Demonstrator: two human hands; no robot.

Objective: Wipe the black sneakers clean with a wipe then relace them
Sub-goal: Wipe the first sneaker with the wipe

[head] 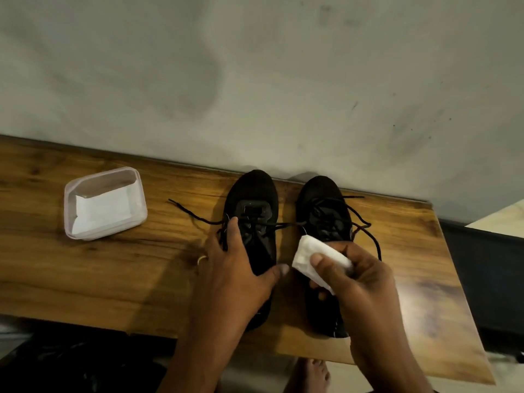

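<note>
Fingers [320, 260] of right hand [365, 276]: pinched round a folded white wipe [310, 255], held over the right sneaker [320, 199] near its tongue; contact cannot be told.
Fingers [233, 226] of left hand [232, 268]: spread and clasped over the left sneaker [252, 197], steadying it.
Sneakers: side by side on the desk [85, 273], toes to the wall.
Laces [195, 216]: loose, ends trailing, apparently still threaded.
Tub [69, 222] of spare wipes: well apart, at left.
Progress, by judgement: wiping at an early stage, with no cleaned area discernible; relacing not yet begun.
</note>
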